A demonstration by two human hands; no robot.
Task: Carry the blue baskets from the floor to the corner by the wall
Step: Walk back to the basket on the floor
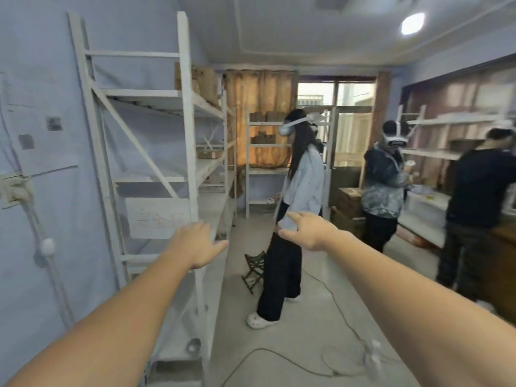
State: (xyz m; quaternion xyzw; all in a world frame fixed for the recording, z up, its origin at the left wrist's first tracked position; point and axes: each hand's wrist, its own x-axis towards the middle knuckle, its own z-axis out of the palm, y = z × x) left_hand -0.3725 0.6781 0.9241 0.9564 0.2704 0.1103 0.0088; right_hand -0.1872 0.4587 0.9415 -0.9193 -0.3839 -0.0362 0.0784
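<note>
Both bare arms reach forward into the room at chest height. The left hand [195,244] is open, fingers spread and palm turned down, and holds nothing; it shows in front of the white upright of the shelving rack [187,113] by the left wall, though whether it touches the post is hard to tell from this angle. The right hand [304,233] is open too, fingers loosely extended toward the left, empty as well.

No blue basket shows anywhere in this view, neither on the floor [307,331] nor on the shelves, so where the baskets lie cannot be told.

The rack's shelves are mostly bare, with a white box [159,217] on a lower level and brown cartons [201,79] on top further back. Ahead stands a person in a pale jacket [303,188] and black trousers, wearing a headset, side-on to the camera. A small dark folding stool [254,270] sits on the floor just beside that person's legs. Two more people [385,185] stand to the right near a low bench [424,216] and wall shelves. A cable [329,303] snakes across the floor toward the near right, where a blurred white object lies
</note>
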